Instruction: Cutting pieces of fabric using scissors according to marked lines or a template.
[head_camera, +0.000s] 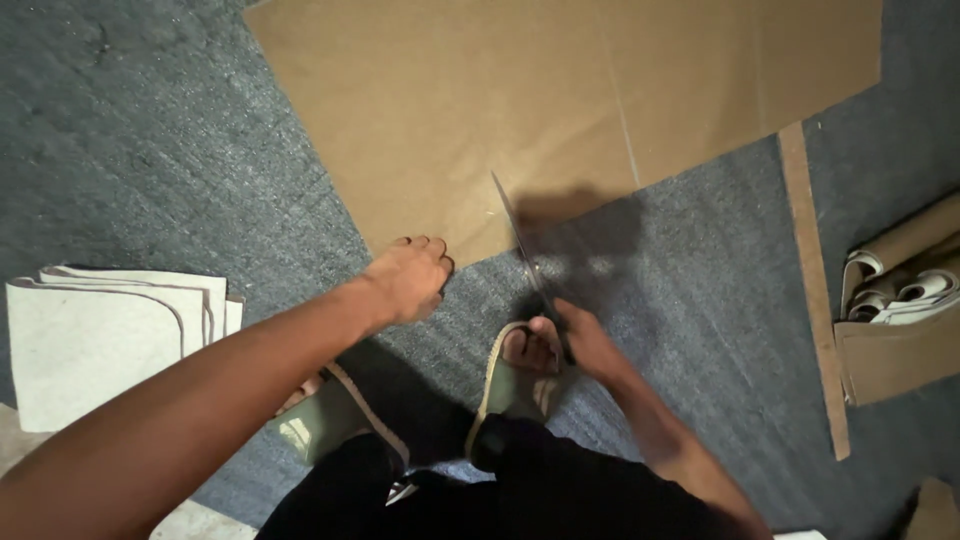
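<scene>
A large brown sheet of cardboard (560, 100) lies on grey carpet. My left hand (410, 278) presses down at the sheet's near corner, fingers curled on its edge. My right hand (578, 338) grips the handles of long scissors (520, 240), whose blades point up and away over the sheet's lower edge. Their shadow falls on the carpet to the right. My feet in green sandals (515, 375) stand just below the hands.
Folded off-white felt pieces (100, 330) lie at the left. A narrow cardboard strip (812, 290) runs down the right side. Rolled and folded brown sheets (900, 300) sit at the right edge. Grey carpet (150, 150) covers the floor.
</scene>
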